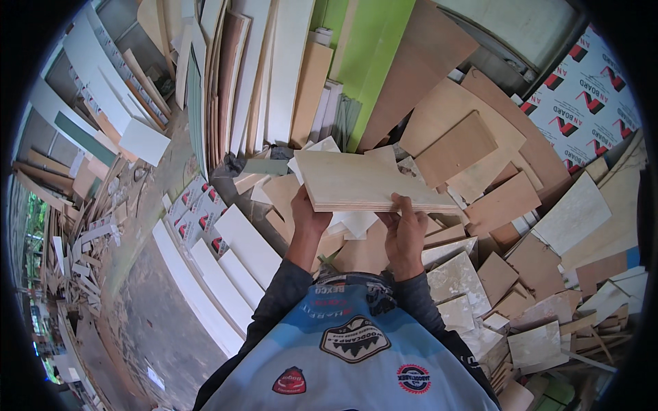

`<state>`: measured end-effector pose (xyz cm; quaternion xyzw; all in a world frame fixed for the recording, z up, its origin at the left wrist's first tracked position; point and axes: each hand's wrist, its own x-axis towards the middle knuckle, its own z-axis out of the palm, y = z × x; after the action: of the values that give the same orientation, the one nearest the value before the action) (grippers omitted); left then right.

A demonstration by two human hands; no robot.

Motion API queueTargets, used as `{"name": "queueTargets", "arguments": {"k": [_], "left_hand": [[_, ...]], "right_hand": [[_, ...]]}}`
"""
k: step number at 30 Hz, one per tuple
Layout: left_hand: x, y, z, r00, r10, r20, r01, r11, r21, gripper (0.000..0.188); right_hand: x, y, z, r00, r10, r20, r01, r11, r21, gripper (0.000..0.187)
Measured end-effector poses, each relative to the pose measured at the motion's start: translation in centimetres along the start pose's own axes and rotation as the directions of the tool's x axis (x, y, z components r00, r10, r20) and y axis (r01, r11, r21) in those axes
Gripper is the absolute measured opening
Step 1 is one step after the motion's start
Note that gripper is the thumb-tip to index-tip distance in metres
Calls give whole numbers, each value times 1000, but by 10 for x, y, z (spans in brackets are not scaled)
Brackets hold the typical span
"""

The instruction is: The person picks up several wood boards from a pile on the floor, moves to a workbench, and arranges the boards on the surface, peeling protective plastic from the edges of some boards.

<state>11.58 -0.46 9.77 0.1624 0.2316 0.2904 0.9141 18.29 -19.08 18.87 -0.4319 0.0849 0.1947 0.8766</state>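
Observation:
A pale rectangular piece of plywood (370,179) is held level in front of my chest, its near edge showing thin layers; whether it is one thick piece or several stacked, I cannot tell. My left hand (310,214) grips its near left corner, fingers curled under and partly hidden. Around the near edge right of the middle, my right hand (406,229) is closed, thumb on top and fingers below. Beneath the plywood, loose offcuts (360,250) lie in a heap.
Tall sheets, among them a bright green panel (370,61), lean upright ahead. Wood offcuts (517,274) pile up on the right. White boards (247,243) lie at my left beside the concrete floor (151,308). Scrap strips (86,253) litter the far left.

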Motion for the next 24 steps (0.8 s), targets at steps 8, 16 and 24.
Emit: {"name": "queueTargets", "arguments": {"k": [8,16,24], "left_hand": [[-92,-13,38,928,68,366,12,977,-212,76],[-141,-80,27,987,159,-33,-156,984,82,55],[-223,-120,-46,903,423,-68,-429,896,-117,52]], "right_hand": [[-5,10,-9,1000,-5,-19,4,999,-44,56],[-24,9,-51,986,101,131,-86,990,-113,61],[-43,-34,-144,716,373,590,-405,910,-84,51]]}}
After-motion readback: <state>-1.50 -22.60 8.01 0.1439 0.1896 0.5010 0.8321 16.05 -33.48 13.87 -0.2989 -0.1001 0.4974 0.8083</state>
